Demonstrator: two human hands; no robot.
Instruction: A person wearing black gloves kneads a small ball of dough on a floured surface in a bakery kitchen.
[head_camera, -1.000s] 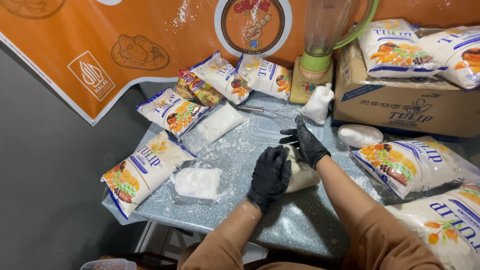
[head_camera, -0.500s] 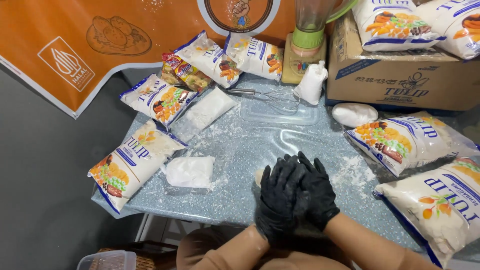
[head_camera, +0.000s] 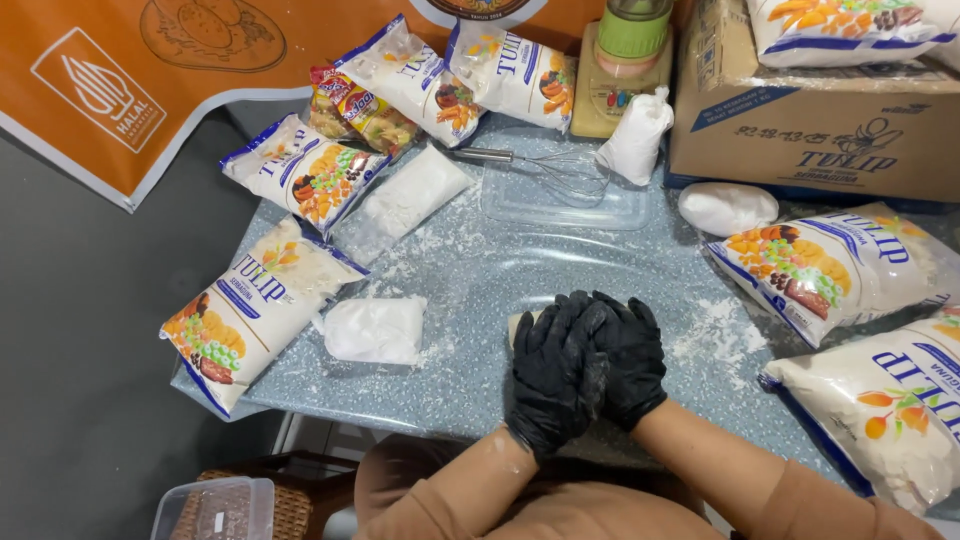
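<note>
Pale dough lump (head_camera: 517, 326) is lying on the flour-dusted speckled grey table (head_camera: 520, 270), both black-gloved hands, left hand (head_camera: 550, 375) and right hand (head_camera: 630, 365), pressing down flat over it.

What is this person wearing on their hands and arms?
Both the left hand and the right hand wear snug black gloves, dusted with white powder. Tan-brown long sleeves cover both arms down to the wrists, also smudged white near the cuffs.
</note>
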